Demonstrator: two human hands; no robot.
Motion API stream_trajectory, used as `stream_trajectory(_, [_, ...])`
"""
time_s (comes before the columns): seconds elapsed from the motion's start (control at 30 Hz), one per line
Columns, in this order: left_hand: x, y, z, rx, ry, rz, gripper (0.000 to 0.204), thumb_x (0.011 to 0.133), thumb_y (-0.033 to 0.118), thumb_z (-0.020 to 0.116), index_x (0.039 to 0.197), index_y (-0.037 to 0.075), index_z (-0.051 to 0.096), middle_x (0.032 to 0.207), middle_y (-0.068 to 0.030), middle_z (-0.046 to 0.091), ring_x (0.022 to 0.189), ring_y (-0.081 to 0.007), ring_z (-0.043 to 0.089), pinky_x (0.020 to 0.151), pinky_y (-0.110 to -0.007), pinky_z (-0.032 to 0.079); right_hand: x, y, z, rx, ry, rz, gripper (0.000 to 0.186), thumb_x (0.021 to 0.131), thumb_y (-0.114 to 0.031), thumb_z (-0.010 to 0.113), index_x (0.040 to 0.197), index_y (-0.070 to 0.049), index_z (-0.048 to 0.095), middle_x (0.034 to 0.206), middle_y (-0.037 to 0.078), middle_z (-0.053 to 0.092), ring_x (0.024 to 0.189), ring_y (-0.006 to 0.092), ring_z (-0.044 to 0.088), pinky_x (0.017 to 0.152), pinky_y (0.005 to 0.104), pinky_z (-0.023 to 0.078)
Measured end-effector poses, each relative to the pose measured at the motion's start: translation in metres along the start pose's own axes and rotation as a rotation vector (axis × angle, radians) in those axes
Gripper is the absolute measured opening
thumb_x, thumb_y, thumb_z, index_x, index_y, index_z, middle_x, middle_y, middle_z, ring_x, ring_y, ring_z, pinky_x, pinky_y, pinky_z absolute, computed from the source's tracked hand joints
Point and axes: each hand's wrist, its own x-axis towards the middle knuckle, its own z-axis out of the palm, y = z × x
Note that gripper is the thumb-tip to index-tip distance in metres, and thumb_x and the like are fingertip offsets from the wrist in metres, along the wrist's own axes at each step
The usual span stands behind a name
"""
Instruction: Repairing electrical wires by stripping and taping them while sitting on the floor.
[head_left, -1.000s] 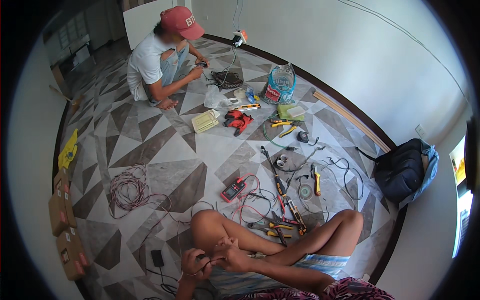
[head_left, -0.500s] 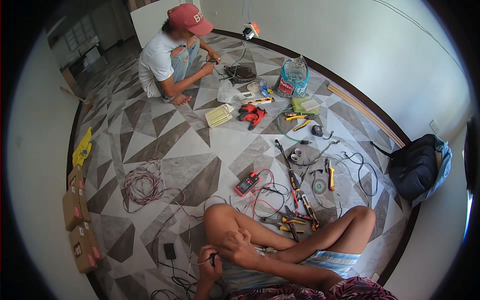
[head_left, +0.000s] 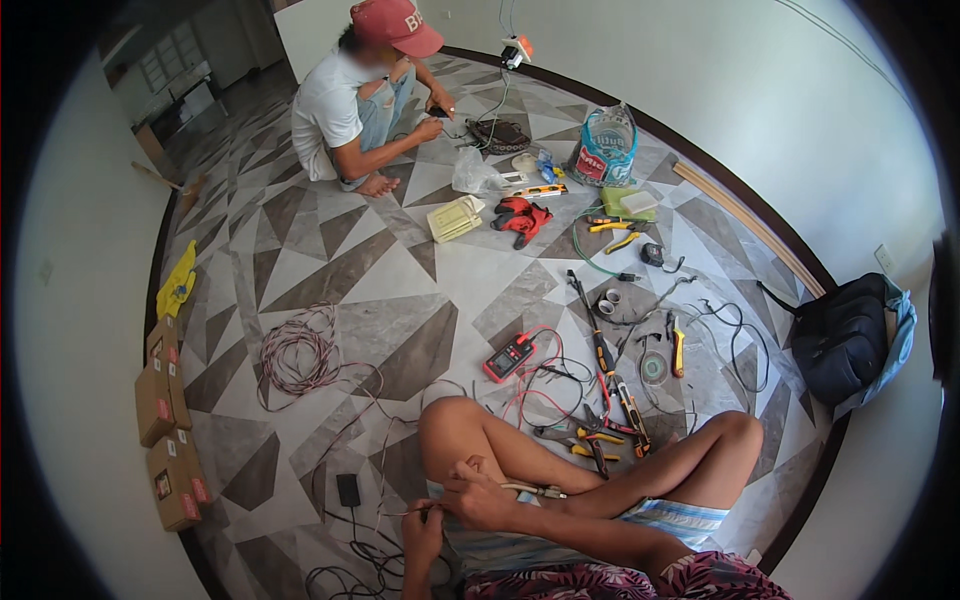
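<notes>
In front of my lap, my left hand (head_left: 422,538) is closed around a small black piece (head_left: 427,514) with a thin wire (head_left: 396,514) at it. My right hand (head_left: 478,497) is beside it, fingers bent together near the black piece; what they pinch is too small to make out. A tool with pale handles and a metal end (head_left: 538,490) shows just past my right hand, over my crossed legs; whether the hand touches it, I cannot tell. Left of my hands, a black adapter box (head_left: 347,490) lies on the floor with black cables (head_left: 350,575) below it.
Past my legs lie pliers (head_left: 590,436), a red multimeter (head_left: 508,357) and a coiled wire (head_left: 300,355). Farther off are red gloves (head_left: 520,218) and a bag (head_left: 605,145). A person (head_left: 345,120) squats there, holding a small dark thing. Boxes (head_left: 175,480) line the left wall; a backpack (head_left: 845,340) stands right.
My hands have drawn closer together around the black piece, and more of the pale-handled tool shows. The whole view has shifted a little, so the floor things appear farther right.
</notes>
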Motion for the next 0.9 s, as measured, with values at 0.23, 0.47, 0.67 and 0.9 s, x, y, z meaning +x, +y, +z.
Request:
stream_trajectory(0.23, [-0.002,-0.009,-0.016,-0.355,-0.141,-0.370,0.027,0.093,0.017,0.055,0.102,-0.006,0.065,0.084,-0.0110,0.068,0.070,-0.0194,0.066,0.062,-0.035,0.052,-0.011,-0.003,0.012,0.073,0.023,0.006,0.018,0.067,-0.015,0.070,0.083,-0.010,0.070,0.090,0.005,0.059,0.098,0.0266,0.051,0.087,0.0387,0.040])
stream_trajectory(0.47, [-0.023,0.043,-0.029,-1.383,-0.267,-0.665,0.033,0.096,0.008,0.053,0.121,-0.011,0.058,0.117,-0.0203,0.066,0.103,-0.0303,0.067,0.093,-0.040,0.056,-0.017,0.013,0.018,0.024,0.122,0.041,0.024,0.062,-0.019,0.072,0.084,-0.010,0.068,0.093,0.006,0.058,0.098,0.0275,0.052,0.086,0.0399,0.041])
stream_trajectory(0.67, [-0.028,-0.041,0.015,-0.880,-0.002,-0.168,0.047,0.089,0.002,0.069,0.132,-0.008,0.051,0.127,-0.0194,0.061,0.117,-0.0262,0.060,0.100,-0.035,0.050,-0.015,0.012,0.026,0.108,0.170,-0.002,0.022,0.062,-0.018,0.072,0.082,-0.010,0.067,0.091,0.006,0.057,0.096,0.0283,0.052,0.084,0.0399,0.039])
stream_trajectory(0.9, [0.003,-0.003,0.037,-0.931,0.160,0.099,0.056,0.085,0.010,0.077,0.132,-0.005,0.050,0.125,-0.0129,0.059,0.109,-0.0190,0.059,0.094,-0.031,0.048,-0.008,0.006,0.007,0.211,0.297,-0.009,0.014,0.068,-0.014,0.073,0.080,-0.008,0.068,0.089,0.005,0.060,0.095,0.0287,0.052,0.086,0.0442,0.038])
